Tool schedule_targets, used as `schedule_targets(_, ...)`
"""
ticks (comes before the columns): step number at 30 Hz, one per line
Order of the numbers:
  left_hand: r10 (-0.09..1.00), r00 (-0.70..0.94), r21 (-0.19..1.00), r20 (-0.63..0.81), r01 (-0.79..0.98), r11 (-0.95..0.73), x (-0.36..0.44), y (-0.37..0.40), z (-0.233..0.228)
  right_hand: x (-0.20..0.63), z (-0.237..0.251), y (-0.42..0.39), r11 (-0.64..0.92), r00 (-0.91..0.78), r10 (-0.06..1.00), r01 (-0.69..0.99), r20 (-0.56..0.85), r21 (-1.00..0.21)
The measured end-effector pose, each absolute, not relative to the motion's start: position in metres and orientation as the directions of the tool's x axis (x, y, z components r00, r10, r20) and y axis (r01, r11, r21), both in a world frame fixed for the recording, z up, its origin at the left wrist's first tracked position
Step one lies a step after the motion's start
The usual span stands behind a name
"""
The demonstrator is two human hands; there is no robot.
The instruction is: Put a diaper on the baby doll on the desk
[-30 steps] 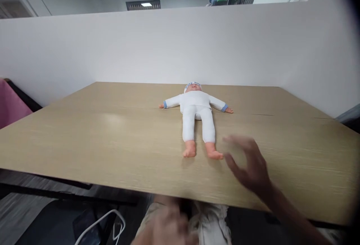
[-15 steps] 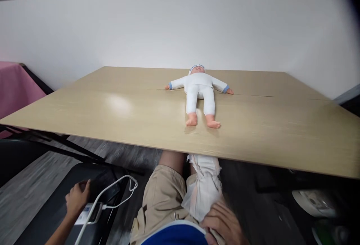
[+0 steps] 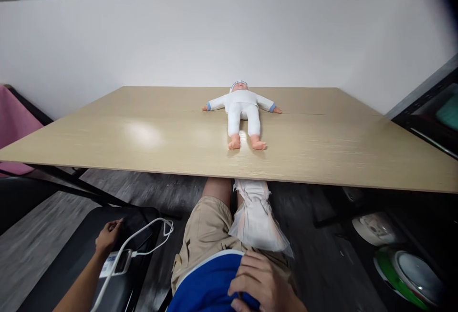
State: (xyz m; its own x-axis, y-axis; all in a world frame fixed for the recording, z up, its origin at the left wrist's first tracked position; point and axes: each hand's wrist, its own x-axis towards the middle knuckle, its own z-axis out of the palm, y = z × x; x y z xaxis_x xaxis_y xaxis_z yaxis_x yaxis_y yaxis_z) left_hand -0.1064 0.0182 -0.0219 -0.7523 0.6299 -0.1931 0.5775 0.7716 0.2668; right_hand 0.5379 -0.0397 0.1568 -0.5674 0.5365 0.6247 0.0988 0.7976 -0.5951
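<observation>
My left hand [image 3: 107, 236] is low at the left over the black chair seat, fingers bent together beside a dark, flat phone-like device [image 3: 138, 231]. Whether anything is between those fingertips is hidden. My right hand [image 3: 259, 281] is in front of the blue shirt [image 3: 211, 283], its fingers loosely curled and partly apart, with nothing visible in them. Just beyond it, a white diaper [image 3: 255, 221] lies unfolded across my right thigh, its far end under the table edge. A baby doll [image 3: 243, 107] in white clothes lies on its back on the table, arms spread and feet towards me.
The wooden table [image 3: 171, 152] stands against a white partition [image 3: 200, 35]. A white cable [image 3: 125, 245] plugs into a small box [image 3: 123, 260] on the chair seat [image 3: 67, 264]. At right are a dark-framed case [image 3: 432, 111] and a green-rimmed round object [image 3: 408, 276] below.
My right hand has let go of the diaper and drawn back towards the shirt. The diaper's near end now lies spread wider. My left hand has shifted slightly right, and the view has tilted.
</observation>
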Motion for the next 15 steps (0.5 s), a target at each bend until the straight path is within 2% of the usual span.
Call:
schedule_targets(6, 0.591, -0.769, 0.333, -0.242, 0.506, 0.795, -0.108, 0.017, -0.036, 0.529, 0.160, -0.043, 0.754, -0.563, 0.580, 0.099, 0.589, -0.649)
schedule_targets(12, 0.550, -0.786, 0.318, -0.282, 0.465, 0.826, -0.109, 0.023, -0.040, 0.512, 0.145, -0.056, 0.680, -0.552, 0.620, 0.024, 0.558, -0.733)
schedule_targets(15, 0.563, -0.766, 0.302, -0.312, 0.482, 0.823, -0.111, 0.029, -0.037, 0.503, 0.133, -0.066, 0.638, -0.624, 0.607, 0.014, 0.492, -0.770)
